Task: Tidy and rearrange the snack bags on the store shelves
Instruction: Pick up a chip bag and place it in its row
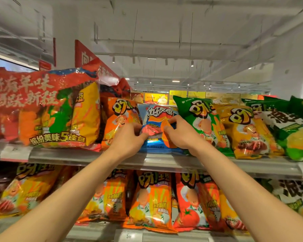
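Two of your hands are up at the upper shelf (87, 155), both on the blue chip bag (158, 119) standing between the orange bag (120, 119) and the green bag (198, 117). Your left hand (129, 137) curls its fingers onto the bag's left side. Your right hand (180, 131) pinches its front between thumb and fingers.

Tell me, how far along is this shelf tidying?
Mid-job, it seems. Looks done: the lower shelf's bags stand in an upright row. In hand: left hand and right hand both hold the blue bag on the upper shelf. Left: the green bag and yellow bag beside it lean sideways.
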Motion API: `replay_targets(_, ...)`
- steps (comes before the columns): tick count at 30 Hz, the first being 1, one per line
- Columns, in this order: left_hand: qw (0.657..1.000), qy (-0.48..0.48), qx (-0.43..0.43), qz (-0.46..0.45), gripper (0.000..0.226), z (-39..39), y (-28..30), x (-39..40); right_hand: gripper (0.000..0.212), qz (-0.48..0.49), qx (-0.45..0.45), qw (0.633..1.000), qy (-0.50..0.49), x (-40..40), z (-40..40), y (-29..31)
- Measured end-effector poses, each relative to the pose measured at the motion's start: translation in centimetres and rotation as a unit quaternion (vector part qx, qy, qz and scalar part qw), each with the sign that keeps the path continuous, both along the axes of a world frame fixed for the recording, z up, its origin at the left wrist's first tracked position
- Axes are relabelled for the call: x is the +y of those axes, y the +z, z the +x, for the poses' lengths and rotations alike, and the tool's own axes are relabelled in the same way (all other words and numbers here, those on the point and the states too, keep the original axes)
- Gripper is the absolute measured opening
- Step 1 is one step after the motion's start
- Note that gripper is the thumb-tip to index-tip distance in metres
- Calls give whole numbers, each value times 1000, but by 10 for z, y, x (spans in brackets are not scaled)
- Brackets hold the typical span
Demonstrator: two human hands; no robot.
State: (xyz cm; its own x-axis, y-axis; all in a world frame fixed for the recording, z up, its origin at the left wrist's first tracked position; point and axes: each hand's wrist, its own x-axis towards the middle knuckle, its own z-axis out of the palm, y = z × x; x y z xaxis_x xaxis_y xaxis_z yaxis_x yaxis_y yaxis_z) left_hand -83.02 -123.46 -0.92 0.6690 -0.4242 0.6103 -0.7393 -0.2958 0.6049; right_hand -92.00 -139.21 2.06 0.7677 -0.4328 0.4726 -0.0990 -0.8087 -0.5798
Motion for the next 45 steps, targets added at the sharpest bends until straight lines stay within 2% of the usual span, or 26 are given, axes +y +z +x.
replay_targets(3,998,-9,-11,-55,24,0,-7,-1,36,66,-49,996,18,-4,2,-4)
replay_targets(5,997,-13,-8,-79,34,1,-8,-1,38,122,-71,990,27,-6,3,-5)
replay_targets(8,993,-21,-5,-115,45,4,-5,-2,55,180,-87,979,28,-9,10,-5)
replay_targets(11,988,-28,-11,-149,43,6,-1,1,71,243,-104,963,48,-12,17,-5)
replay_targets(13,983,-38,-2,-181,42,7,0,7,68,301,-111,943,90,-11,17,-3)
replay_targets(17,974,-46,3,-223,41,6,-2,22,56,344,-110,922,138,-1,22,0)
replay_targets(21,963,-45,10,-264,32,8,0,39,42,347,-118,913,180,15,25,8)
replay_targets(26,956,-60,20,-288,28,7,-4,53,68,317,-131,917,202,27,25,12)
replay_targets(32,952,-108,45,-282,33,-3,-18,57,63,304,-140,926,172,27,-3,5)
replay_targets(36,951,-145,47,-269,21,-15,-34,59,71,298,-175,929,133,22,-30,-12)
replay_targets(40,950,-162,63,-259,19,-22,-62,59,40,273,-190,936,118,12,-68,-36)
replay_targets(45,941,-188,105,-261,24,-42,-95,49,45,295,-195,930,98,-4,-118,-76)
